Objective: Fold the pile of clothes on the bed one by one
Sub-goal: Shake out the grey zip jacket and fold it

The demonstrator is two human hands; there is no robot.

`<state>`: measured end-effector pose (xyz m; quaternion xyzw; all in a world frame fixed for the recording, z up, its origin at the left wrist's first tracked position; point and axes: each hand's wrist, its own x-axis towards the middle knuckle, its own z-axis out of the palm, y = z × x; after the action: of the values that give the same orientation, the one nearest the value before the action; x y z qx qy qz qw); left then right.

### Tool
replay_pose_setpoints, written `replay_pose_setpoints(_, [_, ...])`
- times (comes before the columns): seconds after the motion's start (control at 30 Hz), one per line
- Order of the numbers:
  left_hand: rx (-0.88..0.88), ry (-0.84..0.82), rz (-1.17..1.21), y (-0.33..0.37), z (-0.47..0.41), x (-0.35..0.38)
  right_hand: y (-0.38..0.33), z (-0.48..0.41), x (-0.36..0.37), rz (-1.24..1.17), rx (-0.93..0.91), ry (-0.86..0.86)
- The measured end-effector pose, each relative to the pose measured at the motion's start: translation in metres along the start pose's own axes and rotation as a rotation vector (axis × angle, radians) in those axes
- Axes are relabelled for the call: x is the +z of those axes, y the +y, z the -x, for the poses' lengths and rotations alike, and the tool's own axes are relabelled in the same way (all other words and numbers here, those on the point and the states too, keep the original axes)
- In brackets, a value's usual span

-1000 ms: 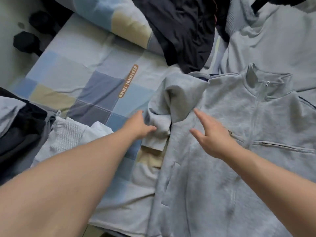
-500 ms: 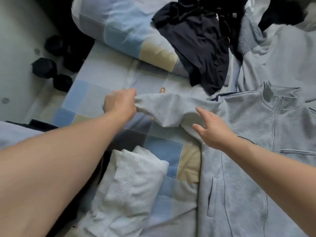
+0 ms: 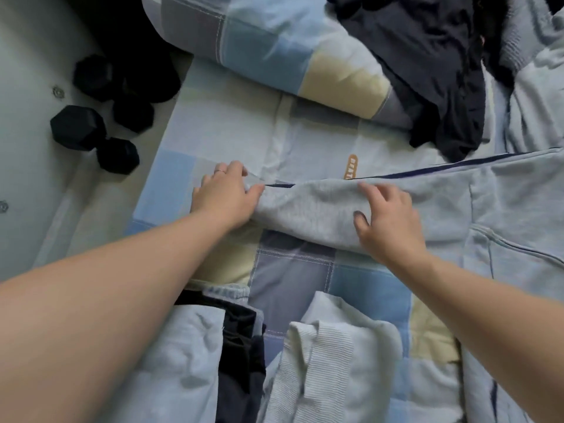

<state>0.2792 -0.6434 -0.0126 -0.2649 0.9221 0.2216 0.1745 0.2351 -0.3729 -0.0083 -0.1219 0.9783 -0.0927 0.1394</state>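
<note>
Both bare arms reach forward over the bed, the left one stretched long and nearly straight, the right one bent in from the side. The left hand (image 3: pixel 224 193) lies knuckles-up at the far left end of the grey sleeve (image 3: pixel 305 209), thumb and fingers closed in a pinch on the cuff (image 3: pixel 251 183); a ring (image 3: pixel 220 170) shows on 1 finger. The right hand (image 3: pixel 387 221) rests palm-down on the middle of the sleeve, fingers spread and lightly curved, their tips pressing the cloth and the thumb set apart, gripping nothing. The sleeve lies drawn out to the left across the checked sheet (image 3: pixel 213 126), joined to the jacket (image 3: pixel 503 209) spread flat at the right. Beyond it a dark garment (image 3: pixel 427 56) lies against the pillow (image 3: pixel 274 41). Near the person sit folded clothes (image 3: pixel 320 361). On the floor at the left lie black dumbbells (image 3: pixel 79 129).
</note>
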Motion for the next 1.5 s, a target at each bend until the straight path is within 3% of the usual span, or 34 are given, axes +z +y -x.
replay_pose_setpoints(0.07, [-0.053, -0.099, 0.137, -0.01, -0.011, 0.009, -0.01, -0.011, 0.017, 0.045, -0.05, 0.033])
replay_pose_setpoints(0.2, [0.144, -0.238, -0.055, -0.023, -0.015, 0.011, -0.029, -0.031, 0.034, 0.022, 0.056, -0.121])
replay_pose_setpoints(0.37, [0.377, -0.028, -0.332, -0.01, -0.014, 0.012, -0.031, -0.04, 0.035, 0.056, 0.074, -0.177])
replay_pose_setpoints(0.5, [0.455, -0.105, -0.272, 0.012, -0.022, 0.021, -0.025, -0.06, 0.034, 0.14, 0.036, -0.14])
replay_pose_setpoints(0.73, [0.26, -0.128, -0.001, 0.019, -0.034, 0.032, -0.02, -0.073, 0.026, 0.261, -0.045, 0.032])
replay_pose_setpoints(0.9, [0.307, -0.179, 0.183, 0.015, -0.044, 0.01, -0.024, -0.079, 0.004, 0.161, -0.181, 0.141])
replay_pose_setpoints(0.97, [0.311, -0.198, 0.18, 0.016, -0.043, 0.001, -0.027, -0.081, -0.004, 0.076, -0.171, 0.062])
replay_pose_setpoints(1.1, [0.375, -0.152, 0.032, 0.009, -0.042, -0.015, -0.04, -0.083, -0.01, 0.156, -0.178, -0.364])
replay_pose_setpoints(1.17, [0.355, -0.191, 0.032, 0.008, -0.043, -0.028, -0.048, -0.084, -0.006, 0.144, -0.182, -0.336])
replay_pose_setpoints(1.33, [0.206, -0.577, -0.116, 0.002, -0.046, -0.054, -0.058, -0.089, -0.001, 0.031, -0.009, -0.227])
replay_pose_setpoints(1.4, [0.11, -0.581, 0.094, -0.014, -0.052, -0.053, -0.06, -0.09, 0.004, 0.029, 0.002, -0.229])
replay_pose_setpoints(1.5, [-0.021, -0.459, 0.433, -0.032, -0.05, -0.047, -0.065, -0.087, 0.01, 0.042, -0.027, -0.192])
